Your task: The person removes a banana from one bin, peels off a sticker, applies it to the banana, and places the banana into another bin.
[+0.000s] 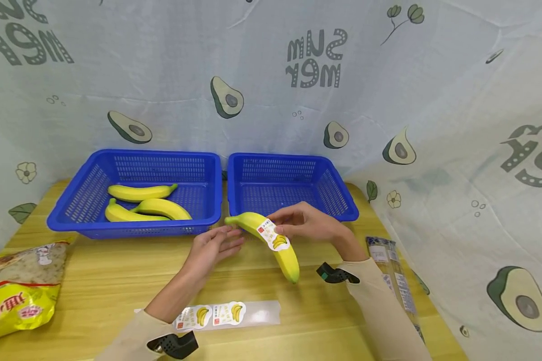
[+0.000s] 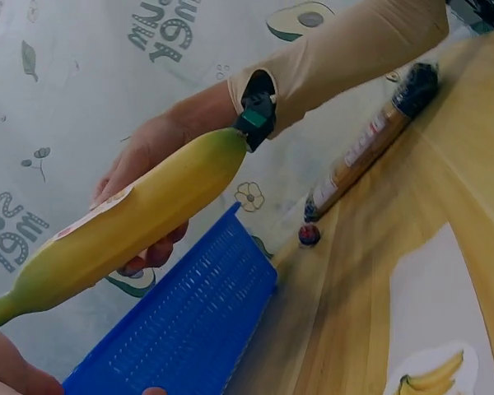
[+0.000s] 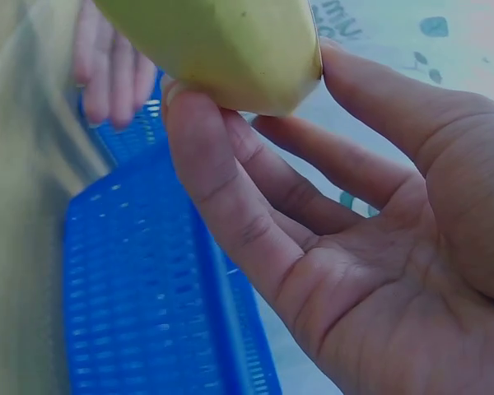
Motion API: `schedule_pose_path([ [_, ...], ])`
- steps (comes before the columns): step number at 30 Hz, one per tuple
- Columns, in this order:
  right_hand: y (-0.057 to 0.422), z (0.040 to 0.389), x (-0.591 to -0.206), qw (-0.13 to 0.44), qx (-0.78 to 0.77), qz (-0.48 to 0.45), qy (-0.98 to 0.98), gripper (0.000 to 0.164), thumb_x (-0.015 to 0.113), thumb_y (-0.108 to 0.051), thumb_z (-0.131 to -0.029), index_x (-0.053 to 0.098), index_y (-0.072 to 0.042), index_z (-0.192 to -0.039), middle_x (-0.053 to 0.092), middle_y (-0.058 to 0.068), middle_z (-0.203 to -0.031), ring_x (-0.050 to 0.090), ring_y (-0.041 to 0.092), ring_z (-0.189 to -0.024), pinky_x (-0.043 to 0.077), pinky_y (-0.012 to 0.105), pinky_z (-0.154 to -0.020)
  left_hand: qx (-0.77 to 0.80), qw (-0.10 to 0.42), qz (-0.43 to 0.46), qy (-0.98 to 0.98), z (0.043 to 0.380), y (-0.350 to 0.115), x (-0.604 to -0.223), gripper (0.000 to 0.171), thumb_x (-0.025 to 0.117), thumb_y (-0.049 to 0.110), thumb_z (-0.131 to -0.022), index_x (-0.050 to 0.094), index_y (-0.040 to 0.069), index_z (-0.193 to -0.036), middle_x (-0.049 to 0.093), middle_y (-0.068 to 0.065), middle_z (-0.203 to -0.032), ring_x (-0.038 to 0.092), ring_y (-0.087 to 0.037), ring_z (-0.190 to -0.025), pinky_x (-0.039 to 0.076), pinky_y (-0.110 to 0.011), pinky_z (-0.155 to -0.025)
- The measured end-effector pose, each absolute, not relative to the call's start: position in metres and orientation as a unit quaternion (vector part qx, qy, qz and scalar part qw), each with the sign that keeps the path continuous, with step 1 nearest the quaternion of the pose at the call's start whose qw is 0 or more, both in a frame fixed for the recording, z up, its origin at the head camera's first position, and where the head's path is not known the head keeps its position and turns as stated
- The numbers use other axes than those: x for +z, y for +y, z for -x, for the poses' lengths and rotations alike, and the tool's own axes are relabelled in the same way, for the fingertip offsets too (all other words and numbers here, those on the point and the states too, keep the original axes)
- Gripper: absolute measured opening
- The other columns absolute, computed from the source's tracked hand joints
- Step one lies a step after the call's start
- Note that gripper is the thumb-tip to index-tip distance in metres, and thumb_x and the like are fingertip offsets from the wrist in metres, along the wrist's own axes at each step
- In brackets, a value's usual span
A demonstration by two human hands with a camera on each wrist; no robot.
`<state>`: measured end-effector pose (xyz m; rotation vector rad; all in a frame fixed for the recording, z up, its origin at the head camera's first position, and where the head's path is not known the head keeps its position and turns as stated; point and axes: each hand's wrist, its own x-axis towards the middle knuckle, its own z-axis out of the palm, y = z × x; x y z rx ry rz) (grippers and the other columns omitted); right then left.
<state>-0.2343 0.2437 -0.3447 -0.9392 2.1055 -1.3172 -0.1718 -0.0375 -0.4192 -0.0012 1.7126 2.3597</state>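
At the centre of the frame, my right hand (image 1: 310,223) pinches a yellow banana (image 1: 287,261), thumb and fingertips clamped on its middle beside a white label (image 1: 272,233) printed with bananas. The banana is held above the table, slanting from its stem at upper left to its greenish tip at lower right. My left hand (image 1: 213,246) hovers by the stem, fingers loosely bent and grasping nothing; I cannot tell whether they touch it. The table (image 1: 117,281) is pale yellow-brown wood grain. Across its lower middle lies a glossy strip (image 1: 268,312) with more labels; a yellow bag (image 1: 20,301) sits at far left, a clear-wrapped packet (image 1: 395,281) at right. Behind my hands stand two blue mesh baskets (image 1: 167,157), the left one holding three bananas (image 1: 137,193). A whitish cloth (image 1: 171,65), printed with avocados, flowers and mirrored "summer" lettering, hangs around the table.
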Motion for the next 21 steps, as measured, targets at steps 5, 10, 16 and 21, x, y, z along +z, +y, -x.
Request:
schedule_pose_path([
  [5, 0.239, 0.251, -0.333, 0.237, -0.499, 0.311, 0.773, 0.039, 0.062, -0.006, -0.109, 0.06, 0.01, -0.145, 0.076, 0.013, -0.114, 0.073, 0.017, -0.086, 0.064, 0.032, -0.077, 0.846, 0.111, 0.038, 0.52, 0.178, -0.027, -0.421, 0.045, 0.043, 0.003, -0.114, 0.037, -0.019, -0.153, 0.053, -0.04, -0.149, 0.059, -0.049, -0.136, 0.056, -0.044, -0.109],
  [10, 0.235, 0.268, -0.327, 0.218, -0.508, 0.285, 0.783, 0.039, 0.061, -0.004, -0.109, 0.06, 0.011, -0.145, 0.077, 0.012, -0.111, 0.076, 0.02, -0.09, 0.066, 0.037, -0.081, 0.873, 0.092, 0.053, 0.476, 0.184, -0.018, -0.419, 0.045, 0.044, -0.002, -0.113, 0.038, -0.018, -0.154, 0.053, -0.04, -0.148, 0.057, -0.047, -0.139, 0.054, -0.046, -0.111],
  [16, 0.232, 0.287, -0.326, 0.185, -0.51, 0.23, 0.808, 0.043, 0.066, -0.013, -0.108, 0.062, 0.006, -0.146, 0.079, 0.013, -0.11, 0.077, 0.022, -0.085, 0.065, 0.038, -0.086, 0.886, 0.065, 0.083, 0.452, 0.191, -0.012, -0.415, 0.042, 0.046, -0.005, -0.111, 0.043, -0.018, -0.15, 0.063, -0.037, -0.137, 0.068, -0.04, -0.127, 0.059, -0.041, -0.105],
  [21, 0.227, 0.305, -0.328, 0.18, -0.527, 0.177, 0.812, 0.047, 0.069, -0.018, -0.108, 0.059, 0.004, -0.149, 0.079, 0.016, -0.115, 0.079, 0.026, -0.09, 0.064, 0.048, -0.095, 0.897, 0.041, 0.121, 0.423, 0.194, -0.006, -0.413, 0.027, 0.053, -0.006, -0.108, 0.054, -0.015, -0.134, 0.072, -0.018, -0.105, 0.078, -0.024, -0.096, 0.063, -0.04, -0.098],
])
